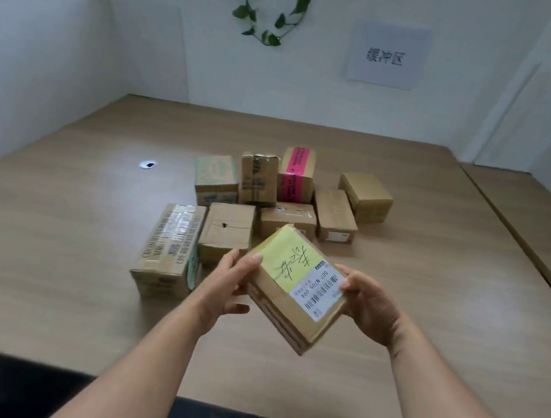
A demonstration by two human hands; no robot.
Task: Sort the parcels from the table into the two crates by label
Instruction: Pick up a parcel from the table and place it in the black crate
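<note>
Parcel in hand [296, 288]: tilted above the table [56, 252], yellow note [290, 262] up.
Left hand [228, 282]: gripping its 9 o'clock edge.
Right hand [368, 300]: clasping its 3 o'clock edge.
Remaining parcels [226, 234]: clustered at 12 o'clock, one pink-taped [295, 175].

Left hand [229, 284] and right hand [368, 303] gripping tilted yellow-labelled parcel [296, 288], other parcels [258, 193] on table [60, 218]

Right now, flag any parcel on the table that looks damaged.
The brown box in the front row has a small dark puncture hole and creases in its top. The tall box behind it looks crumpled at its upper edge.
</note>
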